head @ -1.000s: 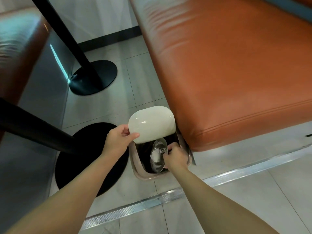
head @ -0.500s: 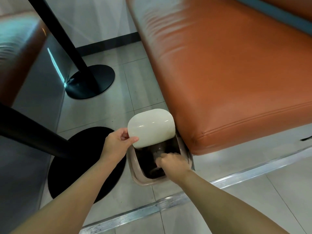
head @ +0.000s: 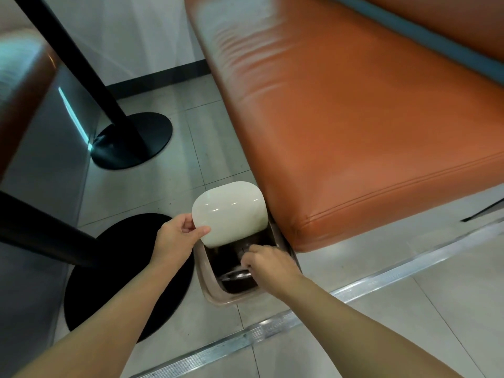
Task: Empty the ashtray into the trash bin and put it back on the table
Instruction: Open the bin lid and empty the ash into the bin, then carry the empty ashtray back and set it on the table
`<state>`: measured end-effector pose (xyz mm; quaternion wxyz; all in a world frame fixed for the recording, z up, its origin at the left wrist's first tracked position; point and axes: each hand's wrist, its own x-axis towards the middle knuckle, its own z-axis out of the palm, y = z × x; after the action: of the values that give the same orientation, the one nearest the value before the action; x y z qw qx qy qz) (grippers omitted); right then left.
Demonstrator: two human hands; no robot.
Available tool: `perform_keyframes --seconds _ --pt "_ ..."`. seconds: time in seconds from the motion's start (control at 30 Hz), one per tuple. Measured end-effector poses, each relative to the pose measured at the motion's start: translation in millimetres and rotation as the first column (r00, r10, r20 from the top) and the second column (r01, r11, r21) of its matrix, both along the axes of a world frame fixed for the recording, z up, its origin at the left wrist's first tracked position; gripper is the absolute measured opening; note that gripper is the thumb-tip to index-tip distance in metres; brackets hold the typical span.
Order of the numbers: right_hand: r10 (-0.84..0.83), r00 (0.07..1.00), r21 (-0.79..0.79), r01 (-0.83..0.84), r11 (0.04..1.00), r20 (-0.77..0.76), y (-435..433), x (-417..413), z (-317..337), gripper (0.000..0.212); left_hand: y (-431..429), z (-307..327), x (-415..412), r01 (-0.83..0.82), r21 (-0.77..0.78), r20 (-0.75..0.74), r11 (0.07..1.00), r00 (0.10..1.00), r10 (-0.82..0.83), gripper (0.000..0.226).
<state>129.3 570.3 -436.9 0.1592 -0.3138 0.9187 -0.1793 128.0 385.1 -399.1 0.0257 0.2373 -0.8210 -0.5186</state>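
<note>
A small trash bin (head: 211,291) with a beige rim and a dark liner stands on the floor beside an orange bench. Its white lid (head: 229,212) is raised, and my left hand (head: 176,238) pinches the lid's left edge. My right hand (head: 268,264) reaches into the bin's mouth and grips a shiny metal ashtray (head: 236,274), which is turned face down over the dark liner. Only the ashtray's rim shows below my fingers. What is inside the bin is hidden in the dark.
The orange bench seat (head: 354,118) overhangs the bin on the right. Two black table poles with round bases (head: 131,140) (head: 120,271) stand to the left. A metal floor strip (head: 272,327) runs across the tiles in front of the bin.
My right hand has tipped the ashtray from on edge, with white ash showing, to face down deeper in the bin. My left hand still holds the lid up.
</note>
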Motion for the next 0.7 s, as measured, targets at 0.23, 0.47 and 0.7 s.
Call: perform_keyframes --seconds 0.23,0.47,0.7 --pt "-0.399 0.757 -0.420 0.630 0.653 0.517 14.6 -13.1 65.8 0.009 19.9 39.2 9.5 -0.126 -0.049 0.043 0.991 0.991 0.128 0.039" --pt "-0.221 0.455 -0.403 0.882 0.245 0.863 36.0 -4.0 132.2 0.020 47.5 101.9 24.2 -0.156 0.232 0.040 0.960 0.988 0.151 0.024" --pt "-0.227 0.337 -0.316 0.941 0.122 0.914 64.9 3.6 217.1 0.015 84.8 182.1 33.2 -0.177 0.331 0.025 0.927 0.984 0.179 0.024"
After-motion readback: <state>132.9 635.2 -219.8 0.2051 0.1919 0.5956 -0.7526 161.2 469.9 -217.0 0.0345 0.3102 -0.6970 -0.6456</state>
